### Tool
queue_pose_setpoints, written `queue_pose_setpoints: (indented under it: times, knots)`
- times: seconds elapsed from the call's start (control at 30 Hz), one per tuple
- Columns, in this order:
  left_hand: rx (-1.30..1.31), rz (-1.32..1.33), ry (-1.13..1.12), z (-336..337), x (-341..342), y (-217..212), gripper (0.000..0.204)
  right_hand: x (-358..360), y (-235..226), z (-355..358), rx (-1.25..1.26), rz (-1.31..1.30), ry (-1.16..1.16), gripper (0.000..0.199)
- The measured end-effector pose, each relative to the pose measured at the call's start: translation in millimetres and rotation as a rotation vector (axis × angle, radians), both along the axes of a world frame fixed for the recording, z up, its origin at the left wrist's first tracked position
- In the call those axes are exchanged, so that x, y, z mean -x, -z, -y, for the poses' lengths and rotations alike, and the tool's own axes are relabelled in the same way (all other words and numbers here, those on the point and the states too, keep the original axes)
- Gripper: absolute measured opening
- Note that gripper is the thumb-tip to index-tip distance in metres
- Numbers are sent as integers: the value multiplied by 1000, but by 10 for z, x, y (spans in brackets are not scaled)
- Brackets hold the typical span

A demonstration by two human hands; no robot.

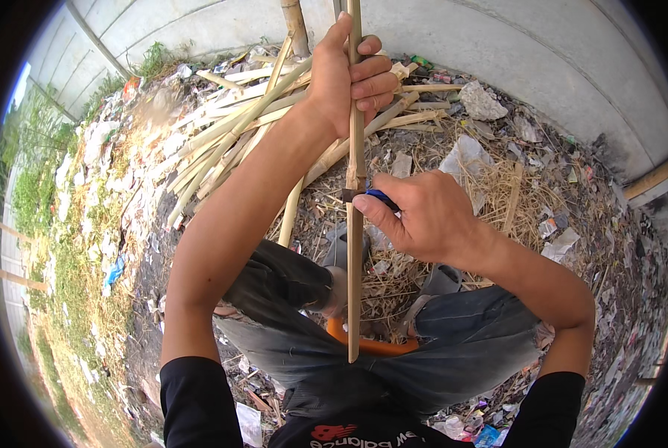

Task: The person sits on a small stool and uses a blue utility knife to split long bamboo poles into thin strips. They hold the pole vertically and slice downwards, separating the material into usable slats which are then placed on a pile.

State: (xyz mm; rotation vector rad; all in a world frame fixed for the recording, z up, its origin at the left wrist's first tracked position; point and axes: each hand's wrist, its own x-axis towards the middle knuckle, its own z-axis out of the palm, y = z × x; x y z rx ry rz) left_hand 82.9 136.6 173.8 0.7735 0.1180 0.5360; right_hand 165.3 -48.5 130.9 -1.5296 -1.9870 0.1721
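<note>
A long split bamboo strip (355, 276) runs from the top of the view down toward my lap. My left hand (345, 78) is closed around its upper part, fingers wrapped from the right side. Lower down, a knife with a blue handle (382, 198) is gripped in my right hand (431, 216). Its short dark blade (350, 196) lies across the strip, touching it just below a knot. Most of the handle is hidden inside my right fist. The strip's lower end hangs over my thighs.
Behind my left arm lies a pile of split bamboo strips (229, 142). A bamboo pole (294, 30) stands by the grey wall (483, 37). Litter and dry straw (498, 198) cover the ground. A concrete lump (483, 101) sits near the wall. Something orange (382, 348) shows between my legs.
</note>
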Motion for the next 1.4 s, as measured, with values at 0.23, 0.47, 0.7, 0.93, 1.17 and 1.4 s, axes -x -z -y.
queue_pose_setpoints:
  times: [0.23,0.47,0.7,0.93,1.17,1.4]
  knots:
    - [-118,226,182,-434,127,-144,50,313,320,354,134,249,-166,44]
    - [-93,127,208,-111,36,-55,51,65,19,25,-50,159,24,44]
    - [-123,74,135,-108,22,-9,53,107,65,85,54,164,-12,44]
    - [-115,118,96,-94,-64,-199,53,221,274,219,99,216,-93,43]
    - [-84,115,82,-156,4,-174,55,59,67,4,-31,151,64,50]
    - [-81,71,110,-289,45,-142,55,204,251,47,-1,189,-26,49]
